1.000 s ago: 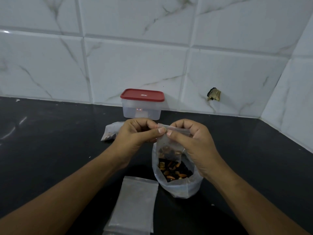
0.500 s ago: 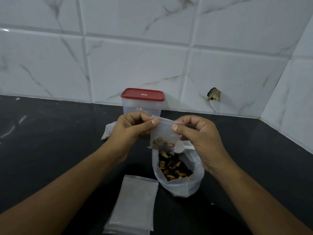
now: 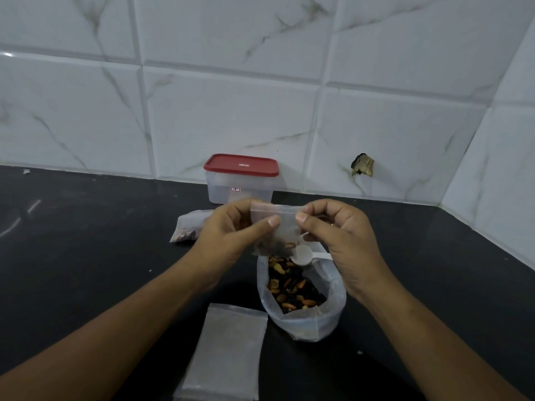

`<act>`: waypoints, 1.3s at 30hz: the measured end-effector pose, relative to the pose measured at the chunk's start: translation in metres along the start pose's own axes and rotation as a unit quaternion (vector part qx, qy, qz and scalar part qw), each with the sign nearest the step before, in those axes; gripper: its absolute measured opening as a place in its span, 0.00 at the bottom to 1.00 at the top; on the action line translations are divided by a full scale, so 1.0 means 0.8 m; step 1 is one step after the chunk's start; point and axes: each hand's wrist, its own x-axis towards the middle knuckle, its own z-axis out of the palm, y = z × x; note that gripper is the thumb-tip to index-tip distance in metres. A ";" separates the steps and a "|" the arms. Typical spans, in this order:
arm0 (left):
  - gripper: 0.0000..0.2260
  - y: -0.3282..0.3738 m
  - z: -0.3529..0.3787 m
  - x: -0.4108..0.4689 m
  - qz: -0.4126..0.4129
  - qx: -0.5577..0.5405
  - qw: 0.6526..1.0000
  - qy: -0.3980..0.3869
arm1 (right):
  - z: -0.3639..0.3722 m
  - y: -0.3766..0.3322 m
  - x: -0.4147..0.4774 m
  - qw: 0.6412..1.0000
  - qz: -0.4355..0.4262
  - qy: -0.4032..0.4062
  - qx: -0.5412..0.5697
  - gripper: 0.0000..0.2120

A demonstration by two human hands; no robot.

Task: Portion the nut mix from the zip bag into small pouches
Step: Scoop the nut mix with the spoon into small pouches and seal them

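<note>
Just above the middle of the frame, thumbs and forefingers of both hands pinch the top edge of a small pouch (image 3: 275,224), the left hand (image 3: 228,235) at its left corner and the right hand (image 3: 344,241) at its right. A few nuts sit in its bottom. A white spoon (image 3: 302,255) juts from under the right hand's curled fingers. Directly below stands the open zip bag (image 3: 307,322), with nut mix (image 3: 292,287) inside. Flat empty pouches (image 3: 231,348) lie at lower centre. A filled pouch (image 3: 188,227) lies behind the left hand, and a red-lidded container (image 3: 240,180) stands by the tiles on the black counter (image 3: 86,256).
</note>
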 end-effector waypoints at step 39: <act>0.08 -0.004 0.005 -0.001 -0.001 -0.043 0.999 0.001 | 0.009 0.007 -0.003 0.999 -0.007 -0.029 -0.021 0.02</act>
